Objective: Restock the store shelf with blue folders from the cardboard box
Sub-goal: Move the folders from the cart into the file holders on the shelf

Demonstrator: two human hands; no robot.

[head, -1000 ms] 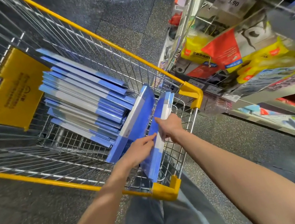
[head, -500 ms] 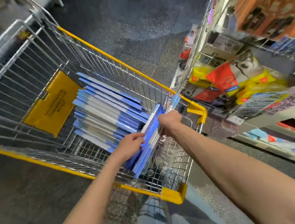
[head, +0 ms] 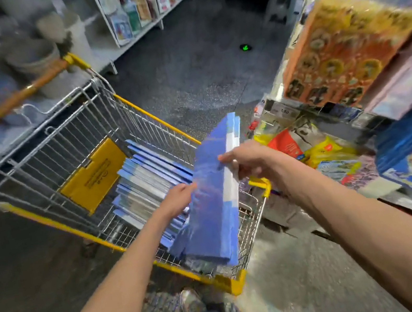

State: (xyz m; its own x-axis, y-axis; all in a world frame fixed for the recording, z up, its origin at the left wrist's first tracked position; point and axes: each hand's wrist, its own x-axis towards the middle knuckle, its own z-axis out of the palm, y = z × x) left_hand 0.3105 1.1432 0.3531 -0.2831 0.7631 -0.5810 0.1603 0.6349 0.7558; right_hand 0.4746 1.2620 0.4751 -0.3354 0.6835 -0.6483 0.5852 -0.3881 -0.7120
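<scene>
A bundle of blue folders [head: 214,209] with a white strip is lifted above the near end of a wire shopping cart [head: 64,142]. My right hand [head: 244,161] grips the bundle's upper right edge. On the bundle's left side sits my left hand [head: 176,199], fingers against the cover. More blue folders [head: 145,177] lie stacked in the cart basket. The store shelf [head: 359,156] with colourful packets stands to the right. No cardboard box is visible.
The cart has yellow rims, a yellow flap [head: 93,178] and an orange handle [head: 8,104]. Grey buckets [head: 33,59] stand at the far left. Another white shelf unit [head: 135,11] lines the back. Dark floor [head: 194,80] runs between the shelves. My shoe [head: 192,304] is below the cart.
Both hands have lifted the bundle of folders up out of the cart and toward the right. The camera has tilted upward, showing more of the aisle.
</scene>
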